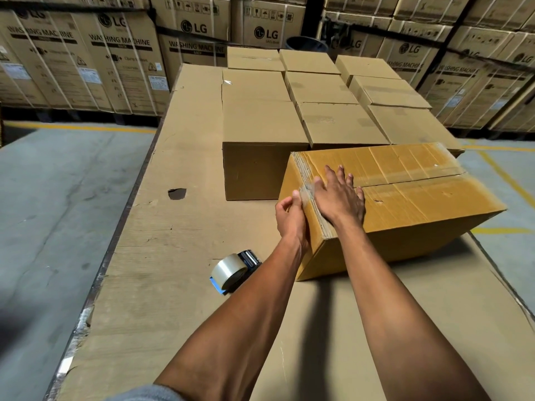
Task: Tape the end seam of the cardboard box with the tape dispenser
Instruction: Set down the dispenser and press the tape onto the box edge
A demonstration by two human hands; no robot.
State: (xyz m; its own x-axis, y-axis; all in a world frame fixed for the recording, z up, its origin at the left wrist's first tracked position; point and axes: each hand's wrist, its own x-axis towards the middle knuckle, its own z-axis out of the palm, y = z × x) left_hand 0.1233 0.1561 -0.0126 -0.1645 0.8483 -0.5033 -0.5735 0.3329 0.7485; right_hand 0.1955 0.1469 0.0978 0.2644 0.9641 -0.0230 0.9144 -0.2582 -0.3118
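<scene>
On cardboard-covered table (162, 256), hands press cardboard box (405, 204).

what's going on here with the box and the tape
A person is sealing a cardboard box on a cardboard-covered table. The right hand lies flat on the box's top near its end edge, and the left hand presses against the end face, where a strip of clear tape wraps over the corner. The tape dispenser lies on the table beside the box, in neither hand. More plain boxes sit behind.
</scene>
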